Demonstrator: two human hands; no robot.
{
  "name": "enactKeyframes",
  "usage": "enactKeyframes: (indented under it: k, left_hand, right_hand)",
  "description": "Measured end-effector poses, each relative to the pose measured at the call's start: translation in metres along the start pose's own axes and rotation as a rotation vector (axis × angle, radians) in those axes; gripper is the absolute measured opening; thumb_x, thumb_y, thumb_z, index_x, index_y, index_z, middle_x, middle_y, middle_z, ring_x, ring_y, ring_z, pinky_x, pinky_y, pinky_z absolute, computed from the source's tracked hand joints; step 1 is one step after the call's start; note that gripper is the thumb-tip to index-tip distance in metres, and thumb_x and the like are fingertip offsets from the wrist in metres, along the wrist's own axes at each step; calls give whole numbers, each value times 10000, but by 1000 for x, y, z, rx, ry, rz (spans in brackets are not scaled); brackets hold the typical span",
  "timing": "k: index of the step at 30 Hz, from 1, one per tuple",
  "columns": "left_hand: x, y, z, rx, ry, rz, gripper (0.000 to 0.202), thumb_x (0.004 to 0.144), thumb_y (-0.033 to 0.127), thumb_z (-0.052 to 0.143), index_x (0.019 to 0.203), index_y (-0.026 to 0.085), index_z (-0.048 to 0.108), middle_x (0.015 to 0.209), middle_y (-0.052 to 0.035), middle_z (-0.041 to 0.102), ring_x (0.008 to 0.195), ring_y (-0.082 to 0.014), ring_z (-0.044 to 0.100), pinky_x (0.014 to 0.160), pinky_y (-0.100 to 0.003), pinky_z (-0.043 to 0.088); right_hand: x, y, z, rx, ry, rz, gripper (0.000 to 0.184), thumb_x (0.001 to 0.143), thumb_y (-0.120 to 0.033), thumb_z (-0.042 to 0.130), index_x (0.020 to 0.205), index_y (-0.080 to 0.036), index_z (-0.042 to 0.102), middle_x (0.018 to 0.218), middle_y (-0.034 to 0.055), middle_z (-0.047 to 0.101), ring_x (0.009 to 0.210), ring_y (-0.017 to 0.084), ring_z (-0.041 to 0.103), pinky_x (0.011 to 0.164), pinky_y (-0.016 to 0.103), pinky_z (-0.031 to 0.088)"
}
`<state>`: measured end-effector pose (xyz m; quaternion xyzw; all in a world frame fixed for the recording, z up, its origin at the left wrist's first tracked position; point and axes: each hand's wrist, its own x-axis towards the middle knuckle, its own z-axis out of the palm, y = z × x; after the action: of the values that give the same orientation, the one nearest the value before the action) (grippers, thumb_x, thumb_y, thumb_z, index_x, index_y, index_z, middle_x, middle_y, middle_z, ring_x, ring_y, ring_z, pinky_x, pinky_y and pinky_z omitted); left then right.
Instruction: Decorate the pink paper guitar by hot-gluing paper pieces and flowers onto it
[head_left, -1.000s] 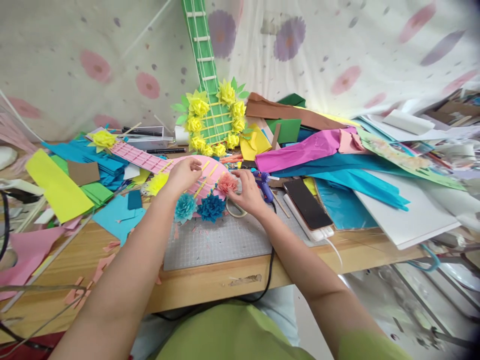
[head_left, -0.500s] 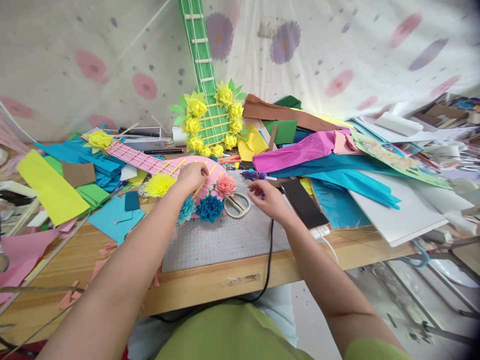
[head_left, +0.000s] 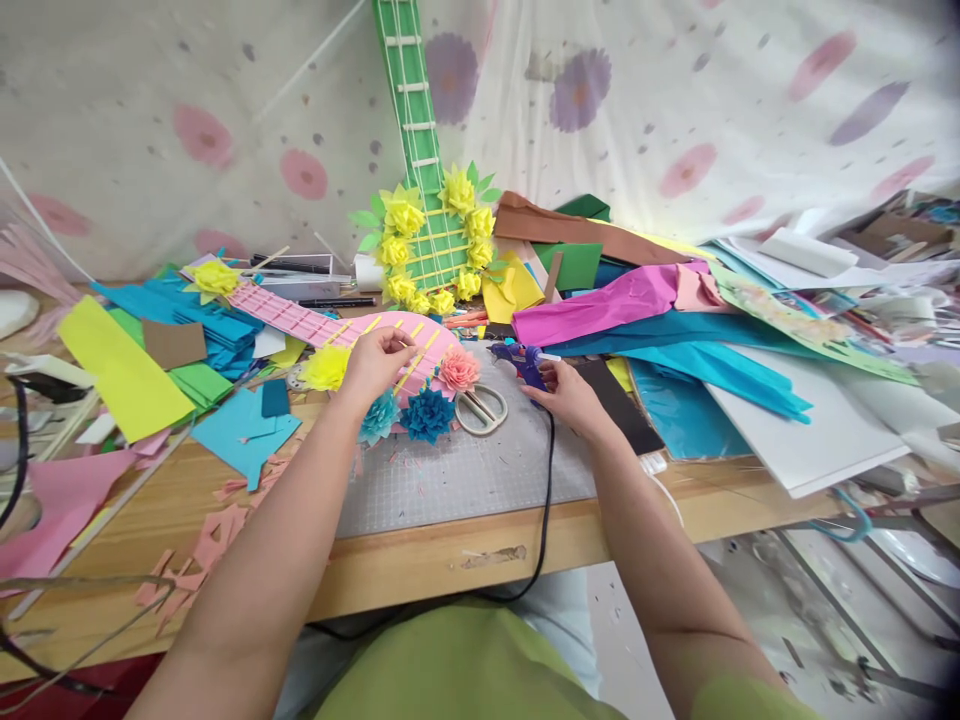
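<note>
My right hand (head_left: 568, 397) is wrapped round the handle of a blue-purple glue gun (head_left: 523, 362), whose black cord runs down over the table edge. With fingers pinched together, my left hand (head_left: 381, 362) is over the body of a pink paper guitar (head_left: 365, 322); whatever is in the pinch is too small to make out. On the guitar are a coral paper flower (head_left: 458, 369), a dark blue paper flower (head_left: 427, 414), a light blue flower (head_left: 380, 417) and a yellow flower (head_left: 328, 368). White-handled scissors (head_left: 481, 410) lie between my hands.
A green paper guitar (head_left: 420, 150) with yellow roses stands upright behind. A grey cutting mat (head_left: 465, 485) lies in front. Right are a black phone (head_left: 619, 408) and piled coloured paper (head_left: 600, 300); left are paper sheets (head_left: 127, 370) and coral scraps (head_left: 214, 540).
My right hand has moved from just beside the glue gun to a grip on its handle. My left hand stays pinched over the pink guitar. The view has shifted slightly.
</note>
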<state>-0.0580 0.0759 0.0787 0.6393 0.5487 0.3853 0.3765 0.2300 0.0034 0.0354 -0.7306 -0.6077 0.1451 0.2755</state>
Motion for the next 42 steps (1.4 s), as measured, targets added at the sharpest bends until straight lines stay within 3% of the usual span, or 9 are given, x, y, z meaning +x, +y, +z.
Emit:
enactKeyframes:
  k: [9, 14, 17, 20, 24, 28, 31, 35, 42]
  left_hand:
    - [-10, -4, 2, -105, 44, 70, 166, 634, 300, 643, 722, 167, 596, 701, -9, 630, 661, -124, 577, 646, -243, 459]
    - [-16, -5, 5, -30, 67, 24, 150, 644, 277, 643, 740, 163, 627, 753, -24, 671, 704, -131, 606, 696, -242, 475]
    - [-20, -5, 7, 18, 95, 5, 201, 663, 347, 651, 748, 165, 647, 757, -29, 684, 716, -143, 620, 695, -243, 472]
    - [-24, -6, 8, 95, 168, -9, 215, 696, 387, 625, 731, 176, 649, 721, -16, 678, 698, -146, 620, 669, -242, 455]
    - [-27, -8, 12, 113, 256, 15, 140, 689, 320, 625, 716, 184, 605, 675, 13, 647, 655, -130, 608, 618, -225, 429]
    - [-29, -7, 15, 115, 272, 12, 227, 690, 322, 643, 876, 206, 586, 708, 27, 659, 670, -130, 621, 628, -227, 423]
    - [-29, -4, 15, 141, 260, -21, 334, 685, 320, 661, 993, 213, 590, 707, 24, 667, 667, -139, 623, 650, -242, 430]
    - [-29, -3, 15, 134, 242, -51, 232, 701, 383, 654, 833, 192, 652, 719, -13, 676, 669, -152, 622, 629, -252, 433]
    - [-28, -4, 15, 71, 233, -83, 255, 692, 444, 650, 728, 192, 663, 679, -12, 666, 634, -145, 593, 564, -236, 411]
  right_hand:
    - [17, -8, 27, 83, 0, 105, 406, 753, -435, 611, 1019, -129, 614, 983, 142, 673, 913, 259, 631, 796, 372, 473]
    - [18, -10, 35, 50, 20, 159, 363, 798, -411, 551, 998, -118, 630, 1010, 168, 676, 961, 293, 630, 812, 382, 461]
    - [16, -11, 33, 132, 95, 166, 358, 778, -417, 563, 977, -128, 634, 953, 149, 689, 914, 279, 640, 784, 366, 468]
    - [14, -16, 25, 352, 133, 157, 385, 744, -466, 579, 930, -132, 627, 832, 109, 688, 747, 217, 637, 684, 320, 477]
    - [6, -35, 9, 612, 14, 58, 444, 696, -571, 613, 820, -145, 622, 593, 13, 587, 493, 108, 489, 492, 247, 395]
    - [0, -59, 3, 623, -133, -46, 453, 651, -603, 658, 734, -158, 640, 499, -18, 518, 459, 96, 448, 440, 234, 363]
    - [1, -67, 9, 597, -172, -150, 452, 665, -580, 666, 854, -170, 683, 645, 19, 636, 595, 143, 567, 532, 258, 456]
    - [8, -66, 22, 566, -188, -228, 436, 710, -537, 654, 991, -206, 694, 898, 30, 708, 822, 190, 649, 750, 322, 519]
    - [11, -67, 32, 550, -205, -269, 363, 727, -487, 661, 989, -239, 707, 956, 13, 722, 927, 218, 672, 860, 373, 527]
